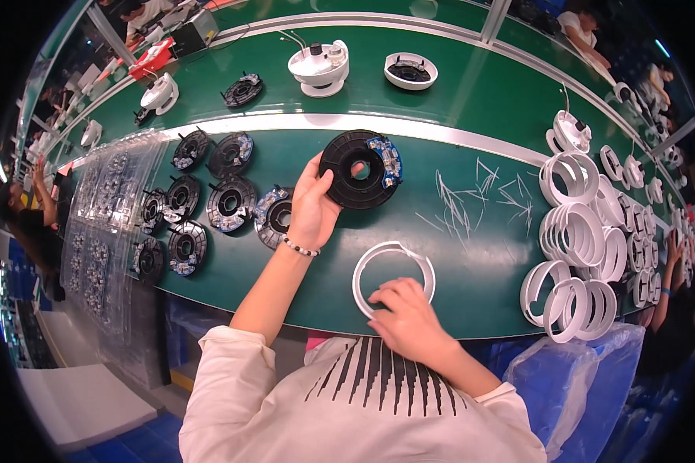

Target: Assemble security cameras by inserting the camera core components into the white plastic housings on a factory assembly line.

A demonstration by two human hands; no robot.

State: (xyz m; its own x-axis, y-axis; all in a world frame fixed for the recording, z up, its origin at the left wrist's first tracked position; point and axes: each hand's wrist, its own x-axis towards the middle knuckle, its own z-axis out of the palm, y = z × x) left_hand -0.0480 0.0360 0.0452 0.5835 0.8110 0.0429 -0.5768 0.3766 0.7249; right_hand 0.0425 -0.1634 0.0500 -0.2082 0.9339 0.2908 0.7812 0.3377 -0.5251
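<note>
My left hand (pixel 313 210) holds up a black plastic disc (pixel 344 187) with a round hole in its middle, thumb on its face. A curved blue circuit board (pixel 386 160) sits along the disc's right side. Below it, at the near edge of the green bench, is a white plastic ring (pixel 360 270). My right hand (pixel 411 320) is closed over the lower part of this ring, fingers bent across its rim; the palm hides part of it.
More black discs with blue boards (pixel 232 202) lie at left beside clear plastic trays (pixel 104 224). Thin white strips (pixel 459 208) are scattered right of centre. White rings (pixel 571 235) are stacked at right. White housings (pixel 316 69) stand on the belt (pixel 471 92) beyond a pale rail.
</note>
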